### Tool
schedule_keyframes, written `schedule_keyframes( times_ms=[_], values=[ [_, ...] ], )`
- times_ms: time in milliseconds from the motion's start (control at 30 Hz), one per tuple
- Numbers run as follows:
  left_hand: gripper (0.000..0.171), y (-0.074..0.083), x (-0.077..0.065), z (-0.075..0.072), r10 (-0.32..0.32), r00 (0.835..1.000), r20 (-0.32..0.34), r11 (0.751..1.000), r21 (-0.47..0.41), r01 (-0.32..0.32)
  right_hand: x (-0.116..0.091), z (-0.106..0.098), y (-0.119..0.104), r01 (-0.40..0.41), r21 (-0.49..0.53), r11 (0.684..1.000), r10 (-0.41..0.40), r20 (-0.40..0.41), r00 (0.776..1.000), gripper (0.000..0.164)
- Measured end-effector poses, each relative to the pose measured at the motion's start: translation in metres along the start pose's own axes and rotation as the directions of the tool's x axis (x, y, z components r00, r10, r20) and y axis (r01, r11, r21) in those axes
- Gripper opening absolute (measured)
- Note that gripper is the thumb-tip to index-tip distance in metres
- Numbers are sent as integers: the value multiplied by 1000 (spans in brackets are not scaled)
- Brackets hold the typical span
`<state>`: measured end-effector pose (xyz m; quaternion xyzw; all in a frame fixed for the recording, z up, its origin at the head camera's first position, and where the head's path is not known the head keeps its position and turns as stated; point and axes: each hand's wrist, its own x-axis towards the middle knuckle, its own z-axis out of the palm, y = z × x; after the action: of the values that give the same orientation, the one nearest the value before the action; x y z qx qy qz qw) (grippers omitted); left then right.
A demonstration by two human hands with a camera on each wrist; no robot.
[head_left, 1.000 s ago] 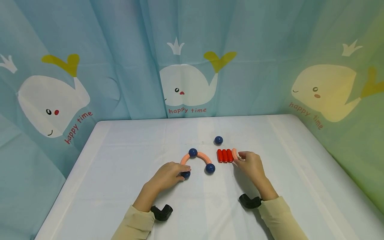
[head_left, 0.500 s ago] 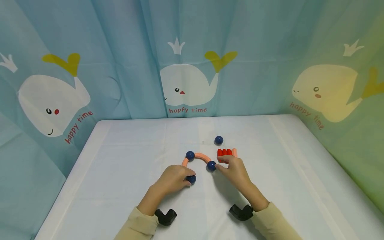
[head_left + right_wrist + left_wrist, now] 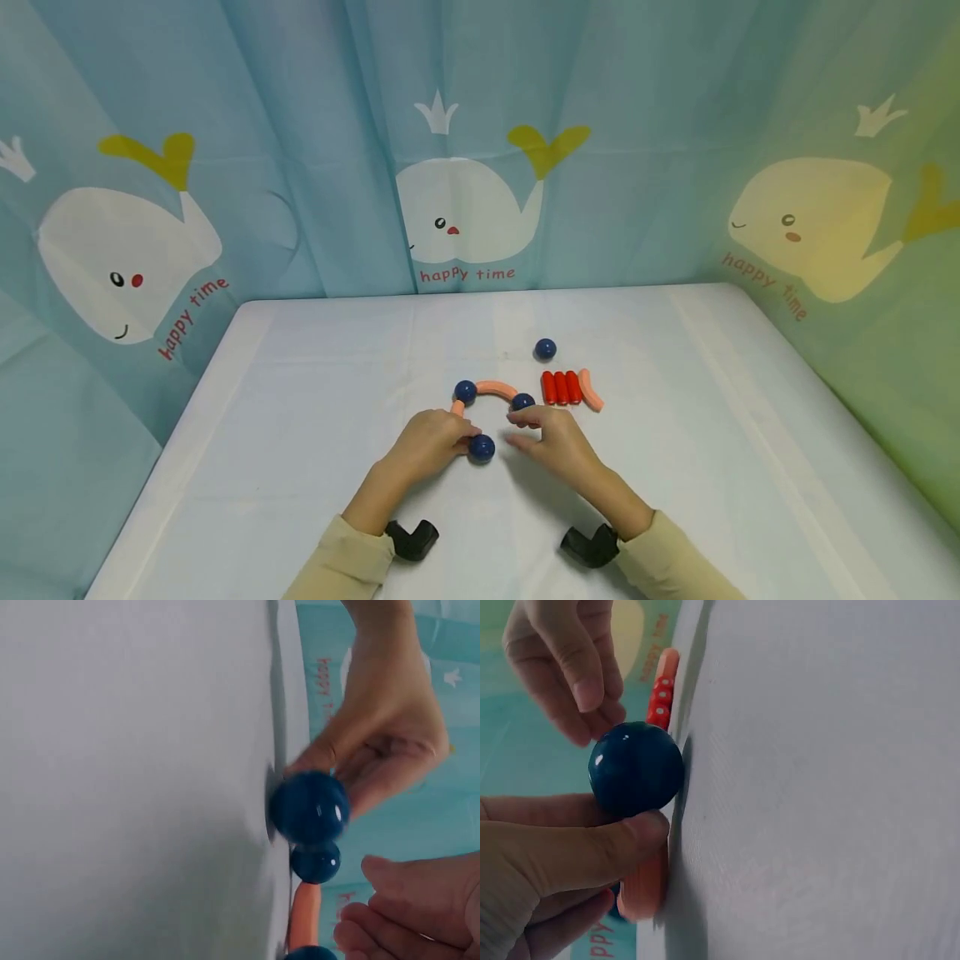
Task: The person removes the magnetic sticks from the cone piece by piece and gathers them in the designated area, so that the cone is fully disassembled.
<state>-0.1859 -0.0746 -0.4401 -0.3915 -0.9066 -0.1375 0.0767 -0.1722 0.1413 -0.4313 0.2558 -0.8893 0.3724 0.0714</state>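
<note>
An arc on the table joins several blue balls with two orange curved rods. My left hand [image 3: 431, 443] pinches the near-left orange curved rod [image 3: 646, 883] just behind the front blue ball [image 3: 482, 448], thumb at the ball's edge. That rod runs back to a second blue ball [image 3: 465, 392]. From there the other orange curved rod [image 3: 497, 387] leads to the right-hand blue ball [image 3: 522, 402]. My right hand [image 3: 557, 442] holds nothing; its fingers are apart and loosely bent, index fingertip close by the right-hand ball. Fingers hide part of the pinched rod.
Right of the arc, three red rods [image 3: 560, 388] lie side by side, with a loose orange curved rod [image 3: 590, 390] beside them. A single blue ball [image 3: 545, 349] sits farther back. A whale-print curtain [image 3: 337, 167] hangs behind the white table [image 3: 315, 375].
My right hand moved left from the loose orange rod, touched the right-hand ball, then came away from it. My left fingers shifted from the front ball onto its rod; the arc turned slightly.
</note>
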Motion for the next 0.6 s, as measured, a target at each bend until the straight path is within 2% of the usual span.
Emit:
schedule_keyframes(
  times_ms=[133, 233, 367, 467, 600],
  values=[
    [2, 3, 1, 1, -15, 1000, -12, 999, 37, 16, -1, 8, -2, 32, 7, 999, -32, 55, 998, 25],
    [6, 3, 1, 2, -21, 1000, -19, 998, 57, 22, -1, 13, -2, 43, 8, 999, -44, 95, 994, 27],
    [8, 4, 1, 3, -37, 999, -11, 999, 39, 37, 0, 19, -2, 44, -4, 999, -43, 131, 990, 31],
    [11, 5, 2, 4, -47, 999, -17, 999, 5, 47, 1, 22, -3, 35, -13, 999, -33, 136, 990, 33],
    [11, 6, 3, 5, -43, 999, -24, 999, 2, 43, 1, 24, -4, 14, -16, 1000, -11, 131, 991, 34]
  ],
)
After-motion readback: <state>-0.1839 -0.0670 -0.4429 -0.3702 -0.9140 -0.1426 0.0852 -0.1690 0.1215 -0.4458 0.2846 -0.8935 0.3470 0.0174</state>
